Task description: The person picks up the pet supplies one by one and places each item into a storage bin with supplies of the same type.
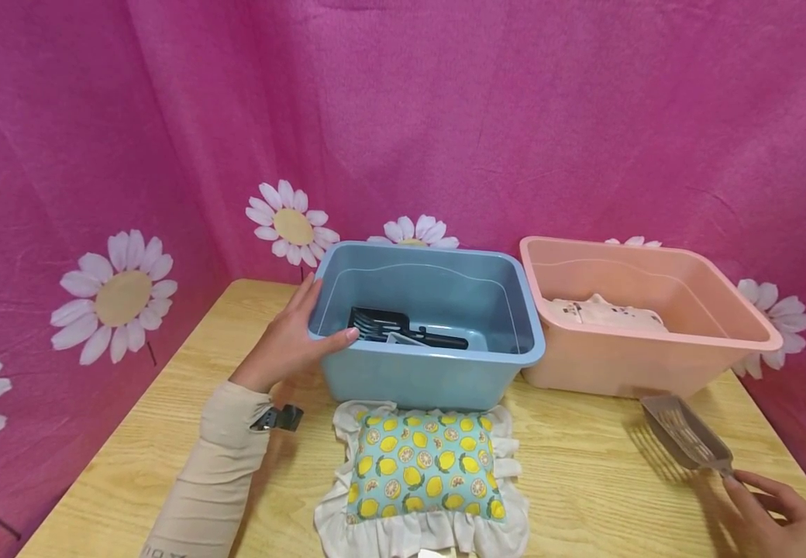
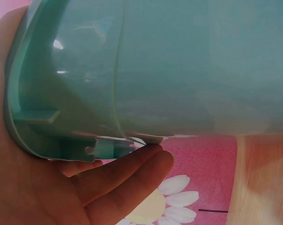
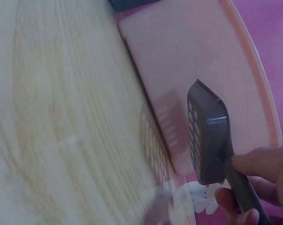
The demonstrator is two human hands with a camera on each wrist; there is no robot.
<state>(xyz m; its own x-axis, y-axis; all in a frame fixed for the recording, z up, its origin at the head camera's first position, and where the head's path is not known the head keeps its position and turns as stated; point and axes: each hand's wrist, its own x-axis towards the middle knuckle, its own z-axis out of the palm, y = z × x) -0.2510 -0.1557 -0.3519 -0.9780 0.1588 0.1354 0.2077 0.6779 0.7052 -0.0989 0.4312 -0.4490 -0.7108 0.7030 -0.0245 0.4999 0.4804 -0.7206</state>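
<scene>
At the right, my right hand (image 1: 787, 515) holds a grey-brown slotted litter scoop (image 3: 211, 136) by its handle. The scoop's head is tilted above the table, in front of the pink bin (image 1: 605, 368). My left hand (image 1: 294, 337) grips the left front corner of a blue bin (image 1: 424, 380), thumb over the front rim and fingers along the outer left side. Inside the blue bin lie a black slotted scoop (image 1: 438, 339) and a light grey piece (image 1: 403, 339), partly hidden by the front wall. White patterned cloth (image 1: 605, 312) lies in the pink bin.
A small lemon-print pillow (image 1: 424, 465) with white ruffles lies on the wooden table (image 1: 584, 480) before the blue bin. Both bins stand side by side against a pink curtain (image 1: 403, 116) with daisies. A white tag sticks out at the pillow's lower edge.
</scene>
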